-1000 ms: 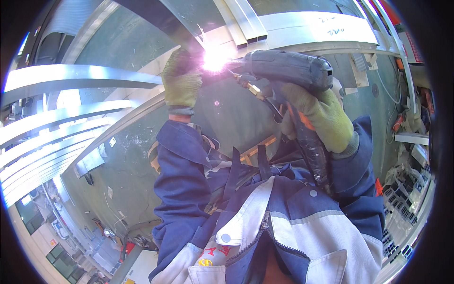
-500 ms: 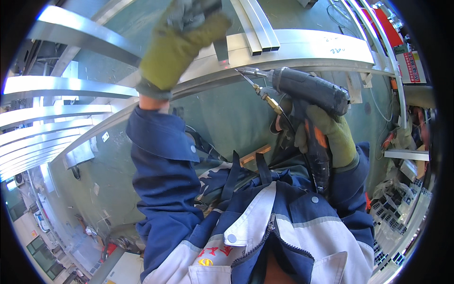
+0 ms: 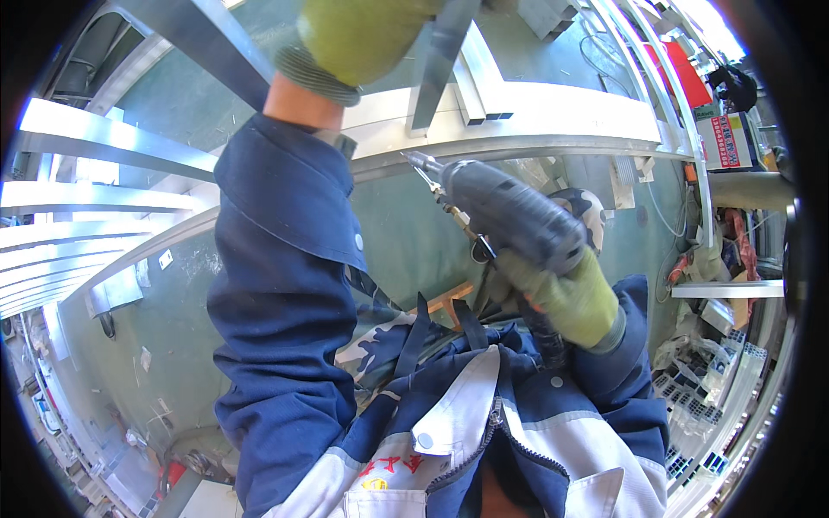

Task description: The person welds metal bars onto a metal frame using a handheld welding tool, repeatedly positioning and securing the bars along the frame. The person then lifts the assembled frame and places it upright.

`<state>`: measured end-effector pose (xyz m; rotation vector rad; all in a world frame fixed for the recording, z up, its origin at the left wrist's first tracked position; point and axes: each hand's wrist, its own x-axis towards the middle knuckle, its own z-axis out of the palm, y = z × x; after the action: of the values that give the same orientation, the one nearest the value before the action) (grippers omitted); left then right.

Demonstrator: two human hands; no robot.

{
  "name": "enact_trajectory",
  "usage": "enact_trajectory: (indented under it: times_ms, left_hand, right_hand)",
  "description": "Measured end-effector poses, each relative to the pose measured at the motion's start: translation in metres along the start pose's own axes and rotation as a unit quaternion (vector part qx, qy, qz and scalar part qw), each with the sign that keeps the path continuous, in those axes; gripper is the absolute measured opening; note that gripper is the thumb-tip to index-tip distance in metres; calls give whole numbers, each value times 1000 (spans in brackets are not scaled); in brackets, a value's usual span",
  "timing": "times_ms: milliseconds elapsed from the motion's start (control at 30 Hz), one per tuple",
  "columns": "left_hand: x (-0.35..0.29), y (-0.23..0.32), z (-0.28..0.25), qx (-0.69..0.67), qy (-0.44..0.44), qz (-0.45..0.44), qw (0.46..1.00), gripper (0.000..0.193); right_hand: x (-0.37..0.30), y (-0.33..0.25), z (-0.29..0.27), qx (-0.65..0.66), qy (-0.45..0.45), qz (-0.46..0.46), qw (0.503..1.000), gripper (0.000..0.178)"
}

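Note:
My right hand (image 3: 566,298), in a yellow-green work glove, is wrapped round the handle of a black power drill (image 3: 514,211). The drill's pointed tip (image 3: 414,159) faces up and left, just short of the near edge of a pale metal beam (image 3: 570,112). Alongside the drill runs a thin nozzle with a brass fitting (image 3: 453,207). My left hand (image 3: 367,39), gloved too, reaches over the beam to the top edge, beside an upright flat metal bar (image 3: 440,69). Its fingers are cut off by the frame edge, so what they hold is hidden.
Two rectangular metal tubes (image 3: 479,78) lie across the beam. Parallel metal bars (image 3: 112,198) form a rack on the left. Bundled tube ends (image 3: 699,380) and a short metal bar (image 3: 727,290) are on the right. A cable (image 3: 682,203) trails over the green floor.
My left hand has moved farther away, partly out of the picture; the dark object seen at it earlier no longer shows. The drill has shifted left, with its tip lower in the picture.

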<state>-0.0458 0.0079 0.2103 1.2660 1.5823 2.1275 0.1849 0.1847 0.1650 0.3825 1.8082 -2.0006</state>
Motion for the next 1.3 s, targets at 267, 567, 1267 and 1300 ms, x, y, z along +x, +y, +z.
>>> enact_trajectory:
  times_ms: [267,567,1267,1300]
  left_hand:
    - [8,-14,13,-156,44,-40,986,33]
    - [10,-23,9,-111,24,-5,993,30]
    - [14,-22,14,-96,31,-35,994,33]
    - [11,-25,19,-258,12,49,965,32]
  right_hand:
    - [26,4,78,-483,71,-123,864,96]
    - [46,12,101,-577,97,-73,807,82]
    - [59,12,120,-609,111,-61,783,80]
    - [59,12,121,-611,114,-67,781,79]
